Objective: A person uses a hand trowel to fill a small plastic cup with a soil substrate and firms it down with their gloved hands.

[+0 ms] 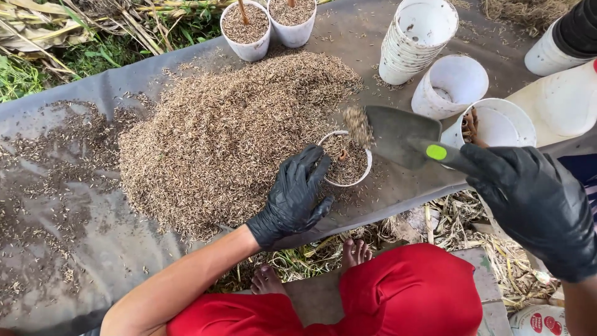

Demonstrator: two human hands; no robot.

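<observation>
My left hand (295, 196), in a black glove, rests against the near side of a small white cup (364, 175) that is partly filled with husks and has a brown stick in it. In a black glove as well, my right hand (535, 202) grips the handle of a dark garden trowel (398, 132). The trowel's blade is tilted over the cup and husks (359, 126) spill off its tip. A large heap of brown rice husks (230, 134) lies on the grey sheet (56, 205) just left of the cup.
Two filled white cups (247, 28) stand at the back. A stack of empty white cups (413, 38) and two loose ones (451, 84) sit at the right, one holding brown pieces. My red-clad knees and bare feet (356, 252) are below. Grass borders the sheet.
</observation>
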